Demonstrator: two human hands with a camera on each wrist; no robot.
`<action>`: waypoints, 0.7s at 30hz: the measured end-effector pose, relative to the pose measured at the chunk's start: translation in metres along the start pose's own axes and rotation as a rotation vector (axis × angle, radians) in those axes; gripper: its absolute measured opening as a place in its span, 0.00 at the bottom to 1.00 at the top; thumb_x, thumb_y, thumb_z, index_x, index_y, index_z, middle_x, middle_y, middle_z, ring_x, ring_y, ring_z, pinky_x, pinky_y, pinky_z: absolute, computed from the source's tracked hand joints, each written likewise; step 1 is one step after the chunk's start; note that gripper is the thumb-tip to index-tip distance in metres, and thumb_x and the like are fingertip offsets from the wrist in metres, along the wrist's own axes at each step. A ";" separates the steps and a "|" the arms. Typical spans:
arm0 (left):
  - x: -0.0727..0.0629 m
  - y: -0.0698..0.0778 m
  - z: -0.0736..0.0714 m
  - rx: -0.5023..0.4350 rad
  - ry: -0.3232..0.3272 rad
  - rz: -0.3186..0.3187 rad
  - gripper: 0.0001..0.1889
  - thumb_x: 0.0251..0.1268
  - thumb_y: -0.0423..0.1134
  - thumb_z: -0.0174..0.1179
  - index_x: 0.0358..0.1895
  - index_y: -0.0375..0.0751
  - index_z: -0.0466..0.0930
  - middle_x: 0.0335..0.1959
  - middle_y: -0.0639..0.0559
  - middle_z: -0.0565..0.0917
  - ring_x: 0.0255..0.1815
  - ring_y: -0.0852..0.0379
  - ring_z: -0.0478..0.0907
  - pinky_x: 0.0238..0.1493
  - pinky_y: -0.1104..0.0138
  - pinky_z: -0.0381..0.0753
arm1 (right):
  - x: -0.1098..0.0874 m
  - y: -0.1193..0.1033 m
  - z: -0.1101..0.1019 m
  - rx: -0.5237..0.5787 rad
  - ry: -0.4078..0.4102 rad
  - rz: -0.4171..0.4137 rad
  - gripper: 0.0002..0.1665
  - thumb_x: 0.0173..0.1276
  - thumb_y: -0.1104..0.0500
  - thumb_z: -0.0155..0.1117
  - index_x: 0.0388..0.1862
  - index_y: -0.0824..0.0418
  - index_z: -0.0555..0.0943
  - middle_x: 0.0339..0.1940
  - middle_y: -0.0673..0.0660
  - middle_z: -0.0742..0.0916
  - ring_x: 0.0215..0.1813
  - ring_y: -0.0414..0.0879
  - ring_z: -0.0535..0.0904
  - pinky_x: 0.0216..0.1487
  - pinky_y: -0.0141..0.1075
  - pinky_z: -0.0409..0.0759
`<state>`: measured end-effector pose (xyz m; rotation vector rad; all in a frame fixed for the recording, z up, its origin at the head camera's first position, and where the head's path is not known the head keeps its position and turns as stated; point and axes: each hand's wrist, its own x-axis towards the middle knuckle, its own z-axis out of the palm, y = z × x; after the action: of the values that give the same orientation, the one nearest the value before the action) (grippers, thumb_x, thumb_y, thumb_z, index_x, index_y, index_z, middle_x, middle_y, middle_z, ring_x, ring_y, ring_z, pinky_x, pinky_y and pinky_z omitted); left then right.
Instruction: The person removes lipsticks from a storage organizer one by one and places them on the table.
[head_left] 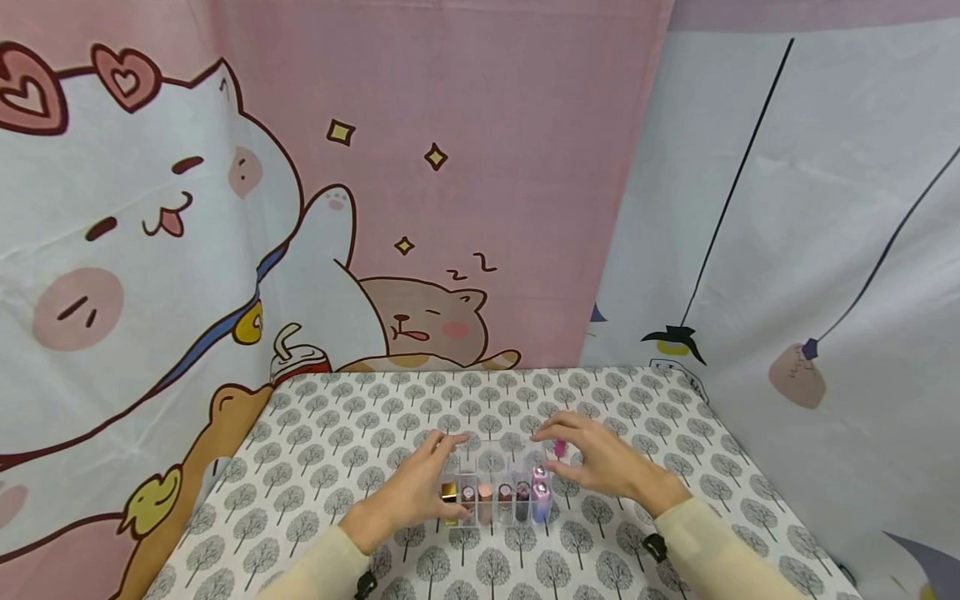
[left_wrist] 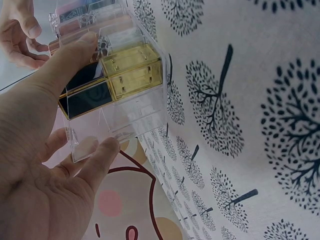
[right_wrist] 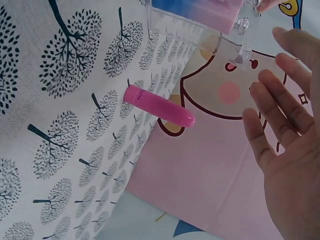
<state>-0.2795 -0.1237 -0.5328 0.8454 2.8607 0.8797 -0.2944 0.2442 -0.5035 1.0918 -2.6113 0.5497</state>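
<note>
A clear lipstick organizer (head_left: 491, 463) stands on the table, with several lipsticks in its front row. My left hand (head_left: 417, 485) grips its left end, thumb at the front and fingers at the back. Beside the thumb is a black-and-gold lipstick (left_wrist: 131, 70). A pink-and-blue lipstick (head_left: 540, 505) fills the right end. My right hand (head_left: 596, 454) is spread near that end, holding nothing; the right wrist view shows its fingers (right_wrist: 272, 92) apart from the organizer. A bright pink tube (right_wrist: 159, 106) stands upright on the table, outside the organizer, close to the right hand.
The table wears a white cloth (head_left: 322, 492) with a grey tree print. Behind it hangs a pink curtain (head_left: 480, 100) with cartoon animals, and a pale curtain (head_left: 825, 208) covers the right side.
</note>
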 end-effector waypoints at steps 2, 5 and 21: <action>0.000 0.000 0.000 -0.003 -0.001 -0.002 0.67 0.50 0.54 0.94 0.94 0.57 0.62 0.78 0.41 0.77 0.48 0.58 0.83 0.56 0.61 0.96 | 0.000 -0.001 -0.002 -0.011 -0.005 -0.020 0.25 0.78 0.52 0.82 0.71 0.50 0.90 0.69 0.48 0.92 0.59 0.36 0.89 0.68 0.45 0.95; 0.000 0.000 0.000 -0.003 0.000 -0.005 0.67 0.50 0.54 0.94 0.94 0.57 0.62 0.79 0.41 0.77 0.51 0.54 0.85 0.59 0.57 0.97 | 0.002 -0.004 -0.004 -0.037 -0.019 -0.049 0.26 0.77 0.52 0.82 0.71 0.51 0.90 0.70 0.49 0.92 0.65 0.44 0.89 0.72 0.50 0.94; 0.000 0.002 -0.002 0.005 0.002 -0.003 0.66 0.51 0.53 0.94 0.94 0.56 0.62 0.79 0.40 0.77 0.48 0.57 0.84 0.58 0.59 0.96 | 0.011 -0.015 -0.012 -0.150 -0.194 -0.068 0.23 0.80 0.47 0.79 0.70 0.48 0.91 0.71 0.49 0.92 0.76 0.54 0.87 0.85 0.64 0.82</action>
<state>-0.2788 -0.1235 -0.5306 0.8408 2.8666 0.8732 -0.2902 0.2327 -0.4851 1.2347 -2.7131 0.2383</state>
